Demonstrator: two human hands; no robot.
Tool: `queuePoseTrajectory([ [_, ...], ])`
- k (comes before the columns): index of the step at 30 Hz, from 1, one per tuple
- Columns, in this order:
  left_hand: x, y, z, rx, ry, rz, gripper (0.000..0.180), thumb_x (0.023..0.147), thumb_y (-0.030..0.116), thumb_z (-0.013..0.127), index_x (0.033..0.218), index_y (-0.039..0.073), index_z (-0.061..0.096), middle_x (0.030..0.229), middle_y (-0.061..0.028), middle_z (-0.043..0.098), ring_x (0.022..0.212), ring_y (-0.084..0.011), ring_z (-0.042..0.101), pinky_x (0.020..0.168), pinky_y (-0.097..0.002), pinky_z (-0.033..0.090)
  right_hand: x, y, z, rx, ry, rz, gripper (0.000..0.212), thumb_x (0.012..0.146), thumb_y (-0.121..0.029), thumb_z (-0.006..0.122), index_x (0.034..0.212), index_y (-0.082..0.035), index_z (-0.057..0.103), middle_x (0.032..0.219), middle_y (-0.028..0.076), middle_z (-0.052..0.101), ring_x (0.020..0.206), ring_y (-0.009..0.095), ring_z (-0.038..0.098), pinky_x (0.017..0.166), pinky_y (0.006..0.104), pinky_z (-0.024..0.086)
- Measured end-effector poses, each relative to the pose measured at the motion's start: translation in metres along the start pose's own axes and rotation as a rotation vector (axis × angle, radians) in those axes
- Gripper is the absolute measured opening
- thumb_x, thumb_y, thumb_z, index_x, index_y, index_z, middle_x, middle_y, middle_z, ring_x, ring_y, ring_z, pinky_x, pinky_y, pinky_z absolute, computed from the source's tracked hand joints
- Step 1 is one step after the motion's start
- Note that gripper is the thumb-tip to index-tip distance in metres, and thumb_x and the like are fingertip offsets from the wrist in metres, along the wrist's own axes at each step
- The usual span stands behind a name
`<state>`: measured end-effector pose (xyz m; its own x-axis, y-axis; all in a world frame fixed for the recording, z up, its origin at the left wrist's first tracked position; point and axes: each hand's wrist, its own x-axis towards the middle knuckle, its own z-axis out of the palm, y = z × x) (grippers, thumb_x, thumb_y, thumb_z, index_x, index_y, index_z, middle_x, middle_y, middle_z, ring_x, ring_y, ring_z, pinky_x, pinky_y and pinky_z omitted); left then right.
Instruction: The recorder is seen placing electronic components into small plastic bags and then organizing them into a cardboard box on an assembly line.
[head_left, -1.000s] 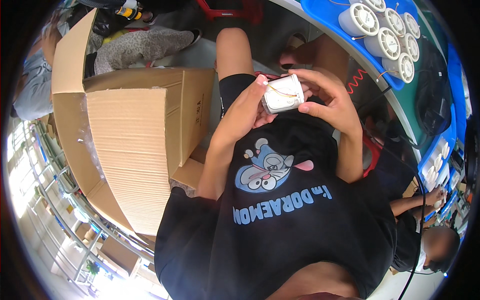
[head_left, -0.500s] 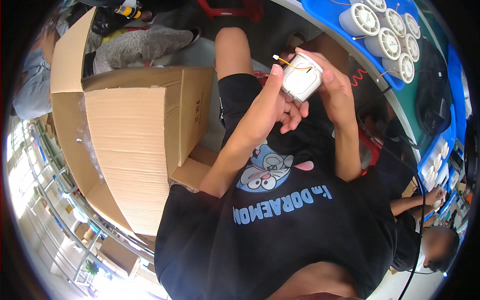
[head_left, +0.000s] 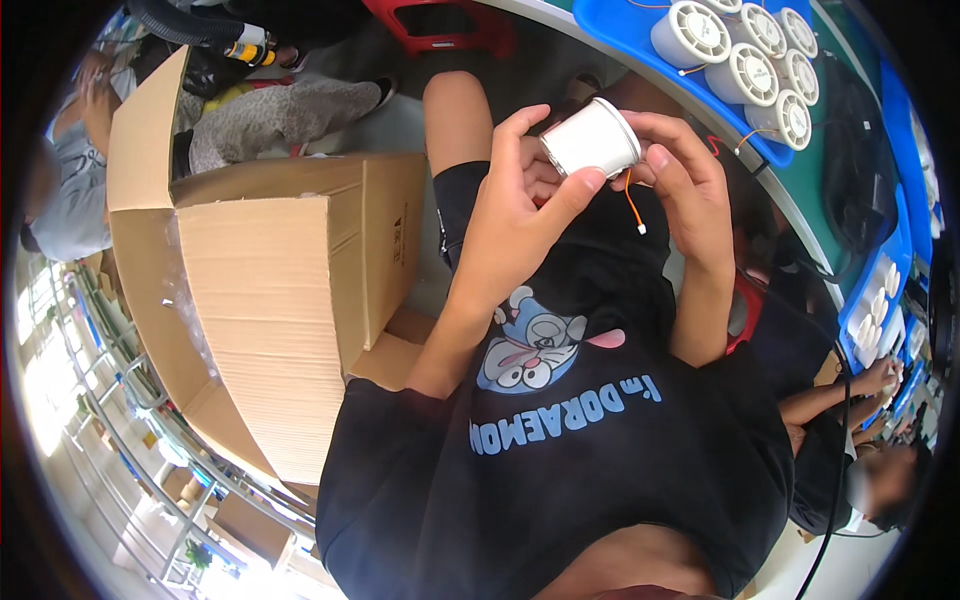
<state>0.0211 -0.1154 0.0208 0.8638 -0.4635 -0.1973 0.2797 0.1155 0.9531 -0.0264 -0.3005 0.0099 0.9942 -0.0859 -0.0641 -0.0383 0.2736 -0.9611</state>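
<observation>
Above my lap I hold a white cylindrical housing [head_left: 590, 140], tilted, with its smooth side showing. A short orange wire with a small white plug hangs from its lower right. My left hand [head_left: 525, 200] grips the left end, the thumb lying along the lower side. My right hand [head_left: 685, 180] is closed at the rimmed right end, its fingertips on the rim and near the wire. Similar white housings [head_left: 745, 72] with slotted round faces stand in a blue tray [head_left: 620, 22] at the upper right.
A large open cardboard box [head_left: 260, 320] stands close on my left. There is a red stool [head_left: 440, 28] at the far side and a black hose [head_left: 180, 22] at the upper left. At the right, a co-worker's hand [head_left: 880, 375] is beside another blue tray [head_left: 862, 345].
The housing has turned in my hands, from its flat face with the wire to its smooth side. The wire now hangs down. My left hand has shifted its grip on it.
</observation>
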Motion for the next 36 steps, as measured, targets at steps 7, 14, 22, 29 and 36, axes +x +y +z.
queuePoseTrajectory([
  [7, 0.001, 0.016, -0.01, 0.427, -0.066, 0.158, 0.068, 0.076, 0.018, 0.08, 0.132, 0.001, 0.046, 0.116, -0.0161, 0.054, 0.093, -0.0206, 0.063, 0.076, -0.0303, 0.054, -0.002, -0.013, -0.01, 0.023, 0.033, 0.248, 0.04, 0.1, -0.032, 0.048, 0.119, 0.002, 0.058, 0.098, 0.011, 0.065, 0.069, 0.013, 0.063, 0.06, 0.0239, 0.053],
  [14, 0.002, 0.025, -0.017, 0.689, -0.185, 0.511, 0.067, 0.073, 0.016, 0.081, 0.131, 0.004, 0.049, 0.127, -0.0176, 0.046, 0.108, -0.0285, 0.057, 0.086, -0.0335, 0.051, -0.002, -0.014, -0.001, 0.021, -0.044, 0.219, 0.038, 0.094, -0.021, 0.058, 0.123, 0.003, 0.054, 0.108, 0.011, 0.06, 0.092, 0.017, 0.063, 0.073, 0.0267, 0.055],
  [22, -0.009, 0.021, -0.02, -0.021, -0.057, -0.08, 0.057, 0.085, 0.017, 0.073, 0.129, -0.005, 0.045, 0.115, -0.0154, 0.06, 0.103, -0.0217, 0.062, 0.09, -0.0311, 0.049, -0.007, -0.004, 0.017, 0.08, -0.119, -0.205, 0.052, 0.083, 0.002, 0.067, 0.13, 0.002, 0.046, 0.134, 0.017, 0.045, 0.124, 0.026, 0.049, 0.1, 0.0397, 0.046],
  [29, 0.014, 0.014, 0.0, 0.175, -0.095, 0.423, 0.063, 0.072, 0.003, 0.079, 0.128, 0.002, 0.049, 0.129, -0.0153, 0.049, 0.115, -0.0244, 0.055, 0.091, -0.0321, 0.049, -0.003, -0.033, 0.012, 0.137, -0.023, -0.154, 0.047, 0.085, 0.003, 0.065, 0.128, 0.0, 0.047, 0.135, 0.017, 0.047, 0.123, 0.026, 0.05, 0.101, 0.0395, 0.046],
  [36, 0.076, 0.06, 0.037, 0.259, -0.069, 0.65, 0.084, 0.07, 0.016, 0.083, 0.139, 0.002, 0.037, 0.134, -0.0177, 0.043, 0.12, -0.0303, 0.049, 0.102, -0.0397, 0.042, 0.058, -0.1, -0.007, -0.178, 0.205, -0.509, 0.037, 0.082, 0.005, 0.069, 0.115, 0.0, 0.053, 0.13, 0.018, 0.052, 0.119, 0.025, 0.053, 0.1, 0.0381, 0.045],
])
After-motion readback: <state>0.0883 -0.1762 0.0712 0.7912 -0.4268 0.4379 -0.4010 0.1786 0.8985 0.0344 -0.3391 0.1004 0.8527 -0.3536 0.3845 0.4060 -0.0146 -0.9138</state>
